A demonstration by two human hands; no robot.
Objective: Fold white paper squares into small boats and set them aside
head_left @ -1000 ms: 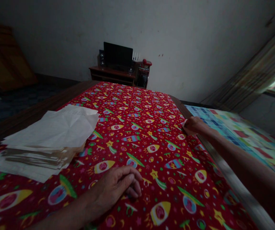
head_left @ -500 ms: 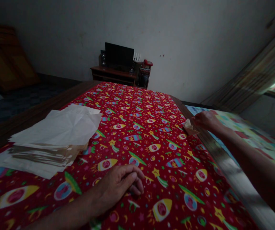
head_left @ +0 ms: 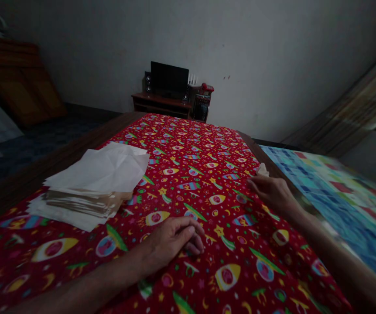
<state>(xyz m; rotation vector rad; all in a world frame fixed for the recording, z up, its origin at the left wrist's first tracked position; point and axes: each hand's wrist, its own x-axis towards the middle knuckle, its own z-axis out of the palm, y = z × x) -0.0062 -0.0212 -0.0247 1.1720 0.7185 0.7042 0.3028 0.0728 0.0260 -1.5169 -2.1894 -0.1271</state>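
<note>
My left hand (head_left: 178, 240) rests on the red patterned cloth (head_left: 201, 209), fingers curled in and thumb against them, with nothing seen in it. To its left lies a stack of white and brown paper sheets (head_left: 109, 168), the top ones creased and uneven. Over the right side of the cloth is my right hand (head_left: 271, 192), slightly blurred, its fingers loosely bent and pointing left, and I see nothing held. Just behind it, a small folded piece of pale paper (head_left: 262, 169) sits by the table's right edge, partly hidden by the hand.
Dark wooden table edge (head_left: 251, 141) shows beside the cloth. A bed with a blue and multicoloured cover (head_left: 309, 187) stands to the right. Beyond the far end are a desk (head_left: 162, 102) with a monitor (head_left: 169, 77) and speakers. A wooden cabinet (head_left: 21, 83) stands far left.
My right hand has moved left and nearer from beyond the folded paper, and now sits in front of it. The left hand stays on the cloth. The view has shifted slightly.
</note>
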